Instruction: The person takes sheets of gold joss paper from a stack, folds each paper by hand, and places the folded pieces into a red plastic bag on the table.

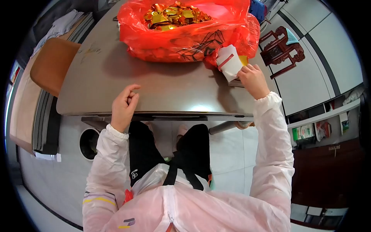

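Observation:
My right hand (254, 80) is at the table's right side, its fingertips pinched at the lower edge of a yellow-gold paper (243, 60). Beside it stands a white paper packet (229, 63) with a red stripe, in a torn red wrapper. A low stack (235, 83) shows in part under the packet and fingers. My left hand (124, 106) hovers over the front edge, holding nothing, with fingers loosely bent and the index apart from the thumb. Behind both hands sits a red plastic bag (166, 44) filled with shiny gold-and-red folded foil pieces (174, 16).
The brown table (166, 92) spans the space before me. A brown chair (54, 63) stands at its left, a dark bin (89, 144) on the floor below. To the right are a carved wooden chair (279, 50) and a shelf (324, 120) with packages.

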The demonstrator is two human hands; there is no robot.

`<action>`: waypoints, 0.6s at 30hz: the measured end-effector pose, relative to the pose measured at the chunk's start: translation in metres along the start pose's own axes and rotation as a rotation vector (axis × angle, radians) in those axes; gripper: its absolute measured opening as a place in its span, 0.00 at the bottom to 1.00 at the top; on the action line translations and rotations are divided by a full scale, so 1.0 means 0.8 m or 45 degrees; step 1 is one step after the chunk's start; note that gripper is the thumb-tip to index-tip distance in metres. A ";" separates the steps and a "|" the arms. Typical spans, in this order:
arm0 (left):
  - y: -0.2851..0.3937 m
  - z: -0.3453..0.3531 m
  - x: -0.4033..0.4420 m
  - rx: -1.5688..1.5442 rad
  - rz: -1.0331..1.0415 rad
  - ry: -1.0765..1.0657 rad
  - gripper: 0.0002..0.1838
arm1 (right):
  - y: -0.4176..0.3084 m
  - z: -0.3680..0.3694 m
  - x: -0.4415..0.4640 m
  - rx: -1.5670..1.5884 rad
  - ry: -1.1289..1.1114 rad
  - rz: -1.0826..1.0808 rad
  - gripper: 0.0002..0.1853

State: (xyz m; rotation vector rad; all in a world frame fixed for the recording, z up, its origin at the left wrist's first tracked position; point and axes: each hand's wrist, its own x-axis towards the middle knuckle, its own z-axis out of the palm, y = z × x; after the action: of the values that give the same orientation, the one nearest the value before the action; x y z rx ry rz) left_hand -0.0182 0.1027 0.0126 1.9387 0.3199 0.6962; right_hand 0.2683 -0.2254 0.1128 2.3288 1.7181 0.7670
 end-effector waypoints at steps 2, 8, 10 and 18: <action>0.001 -0.001 -0.002 0.046 -0.013 -0.029 0.12 | -0.013 -0.008 -0.001 -0.148 0.096 0.013 0.02; 0.028 0.023 -0.020 0.486 0.551 0.120 0.11 | -0.139 -0.030 -0.013 -0.015 0.272 0.130 0.03; 0.057 0.037 -0.030 0.582 0.639 -0.039 0.19 | -0.179 -0.025 -0.007 0.152 0.271 0.115 0.04; 0.048 0.064 -0.032 0.697 0.825 -0.338 0.26 | -0.270 0.002 0.025 0.780 0.527 0.045 0.08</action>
State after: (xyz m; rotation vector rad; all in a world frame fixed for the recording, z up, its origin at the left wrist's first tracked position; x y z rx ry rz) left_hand -0.0107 0.0349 0.0212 2.6643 -0.3426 0.7963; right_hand 0.0899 -0.1341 0.0298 2.7267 2.3708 0.8718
